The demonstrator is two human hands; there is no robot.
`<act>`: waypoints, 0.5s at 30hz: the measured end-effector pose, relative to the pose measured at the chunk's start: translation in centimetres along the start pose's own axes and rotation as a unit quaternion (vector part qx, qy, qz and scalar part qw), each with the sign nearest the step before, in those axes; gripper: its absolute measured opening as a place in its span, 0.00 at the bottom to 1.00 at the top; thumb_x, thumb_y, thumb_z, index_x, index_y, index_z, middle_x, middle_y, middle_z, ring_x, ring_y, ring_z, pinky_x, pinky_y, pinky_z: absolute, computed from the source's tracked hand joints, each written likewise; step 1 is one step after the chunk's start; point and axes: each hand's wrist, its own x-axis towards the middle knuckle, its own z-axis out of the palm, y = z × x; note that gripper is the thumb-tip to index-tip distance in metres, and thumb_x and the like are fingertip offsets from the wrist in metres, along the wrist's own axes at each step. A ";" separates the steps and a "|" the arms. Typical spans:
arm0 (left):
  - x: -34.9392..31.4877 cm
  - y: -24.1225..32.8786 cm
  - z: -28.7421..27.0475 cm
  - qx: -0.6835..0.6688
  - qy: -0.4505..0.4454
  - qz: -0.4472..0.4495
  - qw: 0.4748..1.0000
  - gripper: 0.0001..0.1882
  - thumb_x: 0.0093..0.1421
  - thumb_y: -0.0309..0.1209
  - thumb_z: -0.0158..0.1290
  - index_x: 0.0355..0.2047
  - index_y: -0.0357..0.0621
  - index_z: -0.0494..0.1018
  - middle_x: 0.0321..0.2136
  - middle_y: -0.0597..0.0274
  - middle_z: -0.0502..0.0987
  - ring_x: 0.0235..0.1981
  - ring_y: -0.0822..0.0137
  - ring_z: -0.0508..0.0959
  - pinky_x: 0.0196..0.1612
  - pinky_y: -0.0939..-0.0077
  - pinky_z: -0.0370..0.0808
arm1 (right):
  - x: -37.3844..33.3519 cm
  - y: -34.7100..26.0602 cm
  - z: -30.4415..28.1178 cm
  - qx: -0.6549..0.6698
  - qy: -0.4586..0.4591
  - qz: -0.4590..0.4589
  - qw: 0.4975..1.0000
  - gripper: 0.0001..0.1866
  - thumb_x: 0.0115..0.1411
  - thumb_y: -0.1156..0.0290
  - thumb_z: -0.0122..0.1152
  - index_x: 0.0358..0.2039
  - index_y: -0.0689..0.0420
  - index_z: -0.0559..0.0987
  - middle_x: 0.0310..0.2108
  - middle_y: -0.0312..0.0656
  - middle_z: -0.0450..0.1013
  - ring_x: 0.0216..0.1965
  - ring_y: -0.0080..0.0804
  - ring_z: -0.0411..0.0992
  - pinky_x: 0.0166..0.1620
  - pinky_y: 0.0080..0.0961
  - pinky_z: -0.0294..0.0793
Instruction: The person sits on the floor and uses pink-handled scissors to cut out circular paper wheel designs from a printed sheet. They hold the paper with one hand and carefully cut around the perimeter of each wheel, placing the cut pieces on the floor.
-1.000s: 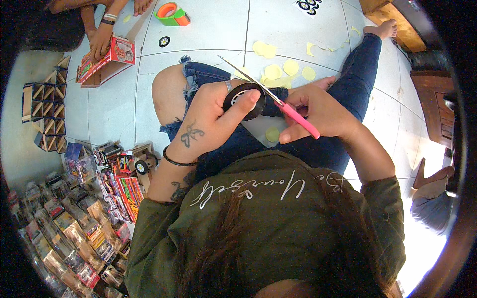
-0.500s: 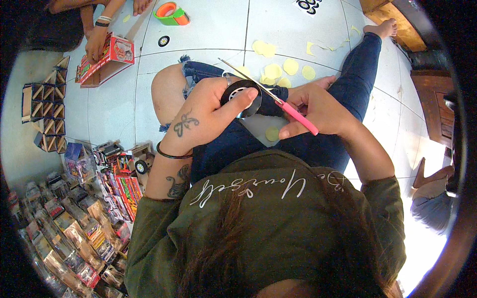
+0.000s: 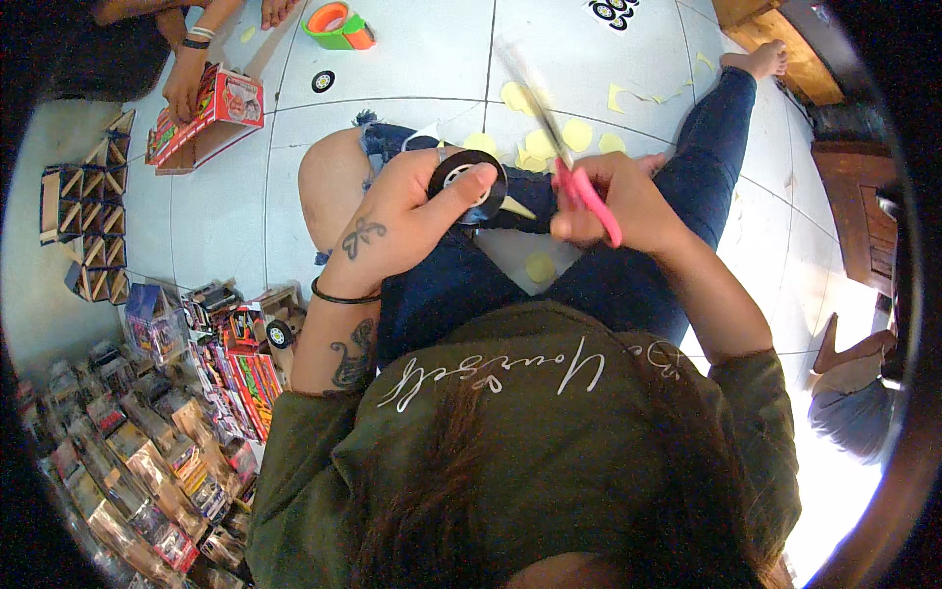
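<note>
My left hand [image 3: 407, 201] pinches a round black wheel cutout [image 3: 491, 169] with a white patterned centre, thumb across its face. At its right edge a small pale pointed scrap [image 3: 517, 207] sticks out. In my right hand [image 3: 628, 201] is a pair of scissors [image 3: 592, 201] with pink handles. Their blades are smeared by motion and point up and left, apart from the cutout. Several pale yellow paper discs [image 3: 576, 134] lie on the floor beyond my hands. Another yellow disc [image 3: 540, 266] lies between my legs.
Ahead are a green and orange tape dispenser [image 3: 339, 26], a small wheel cutout [image 3: 323, 81] and a printed wheel sheet [image 3: 612, 12]. At far left another person's hand [image 3: 183, 90] touches a red box [image 3: 206, 120]. Wrapped packages [image 3: 147, 461] crowd the lower left.
The scissors have swung away from the wheel cutout, their blades turning more upright. My left hand has shifted slightly left with the cutout.
</note>
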 end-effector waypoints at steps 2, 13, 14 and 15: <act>0.1 -0.8 -0.5 -0.045 0.034 -0.036 0.998 0.15 0.58 0.37 0.46 0.27 0.35 0.71 0.16 0.70 0.68 0.18 0.77 0.63 0.22 0.81 0.61 | 2.2 1.7 1.5 0.054 0.180 -0.090 0.978 0.25 0.35 0.52 0.70 0.21 0.60 0.72 0.18 0.36 0.67 0.21 0.22 0.64 0.25 0.19 0.62; 7.4 -18.7 -17.7 0.082 0.282 -0.206 0.933 0.15 0.52 0.39 0.50 0.35 0.44 0.71 0.27 0.66 0.73 0.21 0.76 0.70 0.22 0.81 0.64 | 5.8 6.4 9.7 -0.007 0.175 -0.102 0.979 0.29 0.35 0.68 0.70 0.34 0.60 0.62 0.33 0.48 0.62 0.36 0.44 0.64 0.40 0.30 0.64; 8.8 -20.7 -18.9 0.039 0.295 -0.239 0.924 0.14 0.51 0.39 0.51 0.34 0.45 0.71 0.26 0.66 0.74 0.21 0.76 0.70 0.22 0.81 0.65 | 6.0 6.1 9.7 0.004 0.168 -0.071 0.983 0.27 0.36 0.70 0.68 0.34 0.60 0.62 0.33 0.48 0.62 0.35 0.44 0.64 0.40 0.30 0.64; 10.0 -22.5 -19.9 -0.045 0.310 -0.233 0.920 0.13 0.53 0.37 0.49 0.35 0.42 0.70 0.23 0.66 0.74 0.19 0.76 0.72 0.17 0.85 0.64 | 6.1 5.9 9.7 0.015 0.172 -0.068 0.983 0.26 0.38 0.71 0.67 0.35 0.60 0.62 0.33 0.48 0.61 0.35 0.44 0.64 0.40 0.30 0.64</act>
